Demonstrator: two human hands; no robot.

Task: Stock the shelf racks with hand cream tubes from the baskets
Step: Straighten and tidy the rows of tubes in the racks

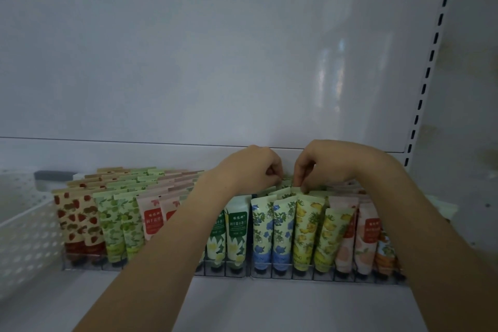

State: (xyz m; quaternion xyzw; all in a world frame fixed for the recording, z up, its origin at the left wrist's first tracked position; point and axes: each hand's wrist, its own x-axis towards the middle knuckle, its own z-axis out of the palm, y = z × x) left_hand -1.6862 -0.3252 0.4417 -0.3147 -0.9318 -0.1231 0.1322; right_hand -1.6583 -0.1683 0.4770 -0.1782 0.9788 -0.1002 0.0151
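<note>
My left hand (250, 168) and right hand (322, 162) are each pinching crimped tops of tubes (284, 191) standing in the rack (323, 277).

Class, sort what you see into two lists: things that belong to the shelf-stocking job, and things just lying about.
Job: left hand, right hand, tubes, rack, basket.
Lying about: grey object behind the basket, slotted upright, back panel.

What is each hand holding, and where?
Right hand pinches the crimped top edge of a rear tube behind the yellow tubes. Left hand curls at neighbouring tube tops; hold unclear.
</note>
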